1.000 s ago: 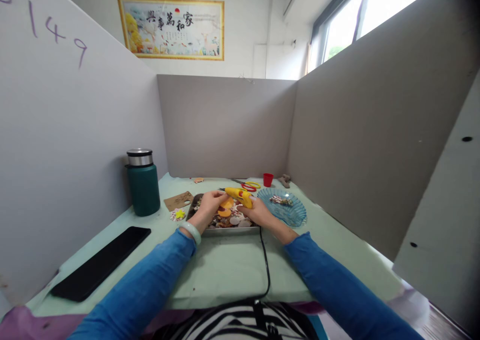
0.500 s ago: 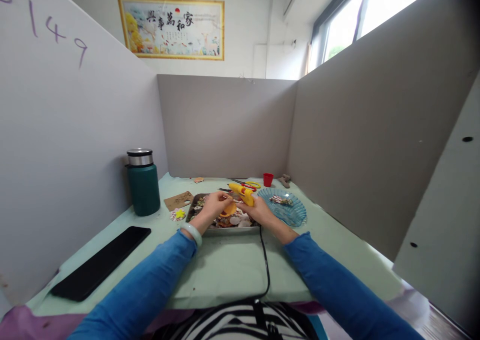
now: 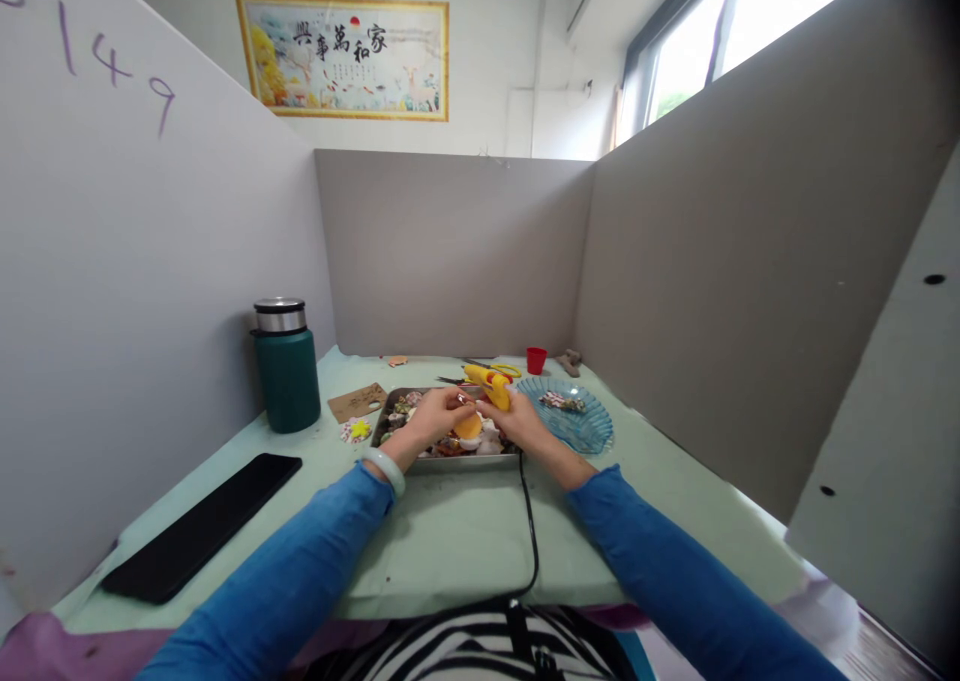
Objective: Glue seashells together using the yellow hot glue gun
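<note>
My right hand [image 3: 519, 423] is wrapped round a yellow hot glue gun [image 3: 491, 385], its nozzle pointing left. The fingertips of my left hand [image 3: 433, 417] pinch a small pale-and-red piece [image 3: 462, 399], too small to name. A round orange disc [image 3: 469, 427] sits tilted between the two hands, touching the thumbs; which hand bears it I cannot tell. Below both hands lies a metal tray [image 3: 450, 466] full of shells and small stones [image 3: 489, 448]. A black cord [image 3: 534, 531] runs from the tray's right side to the table's front edge.
A blue scalloped plate [image 3: 596, 426] with small pieces is at right. Behind are scissors [image 3: 506, 370], a red cup [image 3: 535, 360] and a driftwood-like piece [image 3: 571, 363]. Leftward are a brown card [image 3: 356, 403], flower-shaped piece [image 3: 358, 429], green bottle [image 3: 289, 376] and black phone [image 3: 202, 526]. Grey partitions [image 3: 457, 251] enclose the table.
The orange disc has shifted slightly right and down and turned. My left fingertips now show a small piece between them. The glue gun has moved a little right.
</note>
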Available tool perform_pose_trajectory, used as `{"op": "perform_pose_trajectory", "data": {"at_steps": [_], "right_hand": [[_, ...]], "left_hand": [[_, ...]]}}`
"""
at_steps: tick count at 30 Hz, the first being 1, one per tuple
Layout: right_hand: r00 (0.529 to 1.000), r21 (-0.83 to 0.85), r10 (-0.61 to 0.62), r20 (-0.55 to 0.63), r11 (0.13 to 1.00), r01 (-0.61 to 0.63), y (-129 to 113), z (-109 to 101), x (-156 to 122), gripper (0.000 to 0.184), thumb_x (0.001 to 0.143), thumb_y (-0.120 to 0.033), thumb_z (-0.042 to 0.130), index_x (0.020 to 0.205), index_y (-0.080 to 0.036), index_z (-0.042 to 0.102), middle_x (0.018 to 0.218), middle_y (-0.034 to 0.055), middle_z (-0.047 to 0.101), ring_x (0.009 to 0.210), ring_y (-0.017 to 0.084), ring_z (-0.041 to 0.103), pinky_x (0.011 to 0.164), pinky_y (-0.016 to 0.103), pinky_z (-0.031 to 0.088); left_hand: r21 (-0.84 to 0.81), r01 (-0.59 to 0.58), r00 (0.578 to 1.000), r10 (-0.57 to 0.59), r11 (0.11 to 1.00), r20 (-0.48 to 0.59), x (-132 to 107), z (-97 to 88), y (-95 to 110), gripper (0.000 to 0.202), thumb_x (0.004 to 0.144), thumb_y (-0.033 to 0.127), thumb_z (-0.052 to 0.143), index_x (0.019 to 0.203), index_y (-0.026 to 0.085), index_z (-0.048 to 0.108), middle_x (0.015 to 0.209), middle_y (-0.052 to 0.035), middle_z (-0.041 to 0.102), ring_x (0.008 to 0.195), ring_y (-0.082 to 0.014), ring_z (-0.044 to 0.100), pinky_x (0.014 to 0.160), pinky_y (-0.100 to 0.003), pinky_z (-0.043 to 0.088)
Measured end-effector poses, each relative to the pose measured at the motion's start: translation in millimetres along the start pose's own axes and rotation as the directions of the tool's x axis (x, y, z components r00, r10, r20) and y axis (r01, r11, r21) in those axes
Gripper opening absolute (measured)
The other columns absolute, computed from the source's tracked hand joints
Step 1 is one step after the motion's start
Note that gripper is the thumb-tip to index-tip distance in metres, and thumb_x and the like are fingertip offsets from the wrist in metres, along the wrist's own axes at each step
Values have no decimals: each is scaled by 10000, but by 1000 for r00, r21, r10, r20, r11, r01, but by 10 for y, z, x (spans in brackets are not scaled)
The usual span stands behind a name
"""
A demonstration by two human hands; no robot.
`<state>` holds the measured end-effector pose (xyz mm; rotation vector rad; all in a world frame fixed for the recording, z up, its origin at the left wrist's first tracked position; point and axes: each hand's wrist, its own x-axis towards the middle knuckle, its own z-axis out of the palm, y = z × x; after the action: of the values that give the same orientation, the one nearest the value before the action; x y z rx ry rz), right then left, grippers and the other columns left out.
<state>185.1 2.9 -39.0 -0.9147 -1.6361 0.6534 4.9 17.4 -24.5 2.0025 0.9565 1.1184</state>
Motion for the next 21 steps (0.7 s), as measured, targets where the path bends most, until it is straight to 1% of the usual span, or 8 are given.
{"op": "perform_pose_trajectory", "data": {"at_steps": [3,6,8,10,12,14,18,21], "right_hand": [[1000,18,-21,5,1000,21,-2,3,-4,277,729,-422,703,896,-202,676,671,39,617,741,227,604,589,307,479],[1000,12,-24,4,1000,24,-24,5,-11,248,736,-392,700,885,-195,677,672,39,616,745,227,607,592,306,476],[1000,-4,-15,9,1000,15,-43,3,-15,229,742,-380,692,867,-188,676,664,38,611,740,224,605,596,305,472],[1000,-17,-10,15,1000,11,-59,-1,-16,221,752,-380,677,851,-182,673,654,36,605,737,221,602,600,302,469],[1000,-29,-11,20,1000,11,-66,-4,-16,230,760,-390,664,848,-177,666,649,34,600,738,219,598,601,299,464],[1000,-44,-9,21,999,10,-61,-4,-13,253,760,-406,660,854,-172,658,652,32,598,735,216,594,596,296,459],[1000,-46,12,13,999,-11,-43,4,-10,284,736,-409,680,880,-166,655,656,27,596,702,205,586,575,290,448],[999,-7,30,34,1000,-30,-47,11,-14,288,721,-391,694,904,-170,661,651,25,595,689,201,589,567,287,452]], "left_hand": [[0,-2,1000,2,1000,-17,31,6,-83,326,719,436,664,817,125,663,754,-69,687,695,-188,624,635,-277,484],[-45,-2,999,1,999,-36,52,10,-112,327,714,422,665,837,119,654,769,-72,688,697,-187,628,642,-281,490],[-74,-1,999,-2,997,-44,45,9,-80,339,712,419,666,854,112,652,774,-71,689,697,-184,628,645,-281,492],[-79,-11,1000,9,997,-30,22,6,-21,341,719,419,666,856,107,653,771,-68,687,696,-177,625,649,-274,486],[-56,-18,1000,18,998,-10,-7,3,38,343,733,425,658,861,108,653,772,-64,683,686,-167,612,628,-261,470],[-33,0,1000,0,999,-3,-28,2,74,350,742,447,648,839,111,648,755,-56,671,656,-155,593,592,-250,452],[-20,22,1000,-22,1000,0,-24,9,67,328,734,452,645,768,127,629,684,-27,630,610,-137,558,555,-235,420],[-81,6,1000,-7,997,-9,-5,14,53,297,720,425,646,738,131,610,670,-18,612,616,-135,552,573,-235,427]]}}
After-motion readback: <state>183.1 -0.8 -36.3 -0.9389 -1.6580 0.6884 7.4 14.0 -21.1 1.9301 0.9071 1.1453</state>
